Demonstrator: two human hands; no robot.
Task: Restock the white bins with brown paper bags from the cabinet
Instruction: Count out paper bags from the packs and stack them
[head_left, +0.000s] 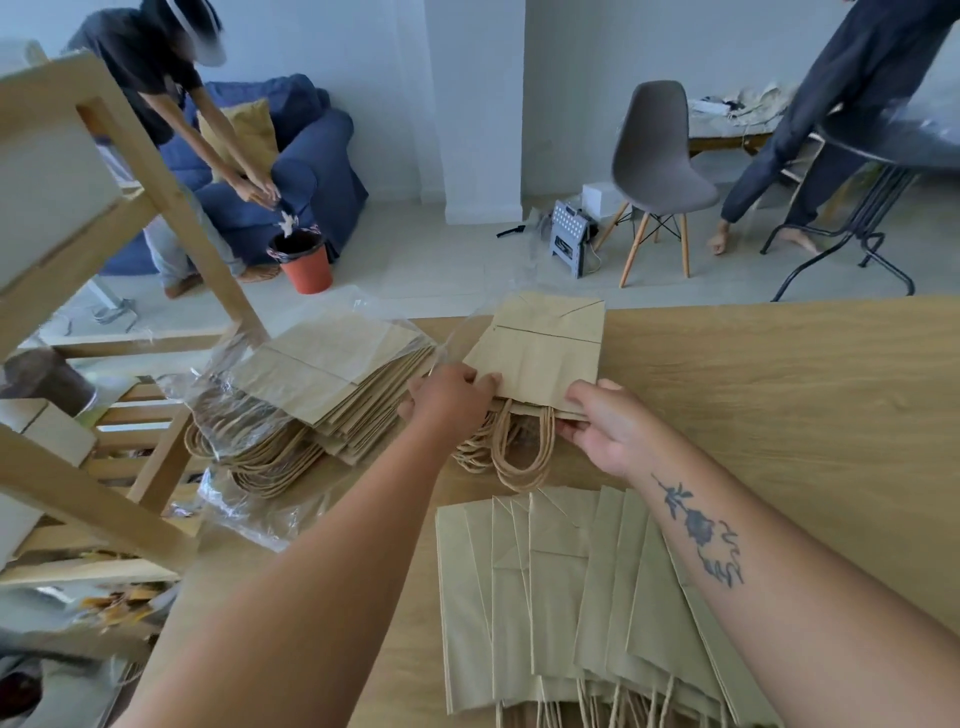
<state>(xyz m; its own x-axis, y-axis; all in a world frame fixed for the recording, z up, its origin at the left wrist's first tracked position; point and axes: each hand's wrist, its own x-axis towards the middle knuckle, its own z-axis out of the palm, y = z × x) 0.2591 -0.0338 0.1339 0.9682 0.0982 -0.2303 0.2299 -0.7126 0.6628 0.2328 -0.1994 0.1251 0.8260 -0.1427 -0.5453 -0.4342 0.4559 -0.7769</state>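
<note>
Wood-grain bench (779, 395) fills the lower frame; living-room bkgd w/ blue sofa (291, 171), grey chair (660, 156), two other people busy, not involved. Small stack of brown paper bags (545, 353) lies flat mid-bench, toward the far edge, folded bottoms pointing away, twine handles (522, 452) toward the wearer. Left hand (447, 400) pinches the stack's near-left corner, fingers curled closed over the top sheet; right hand (608, 421) pinches the near-right corner, thumb on top, fingers under the edge. Both hands closed on the same stack; how many bags are held cannot be told. Long axis of the stack runs away from the wearer, so grips sit at the handle end, bag body lying beyond both hands; hands about equally near. Larger stack (332, 379), partly in clear plastic wrap (234, 405), sits at the bench's left edge, just beside the left hand. Fanned row of bags (571, 597) lies at the near edge, under the right forearm. White bins not identifiable in view. Judgement: sorting/counting stage, bins not yet loaded.
</note>
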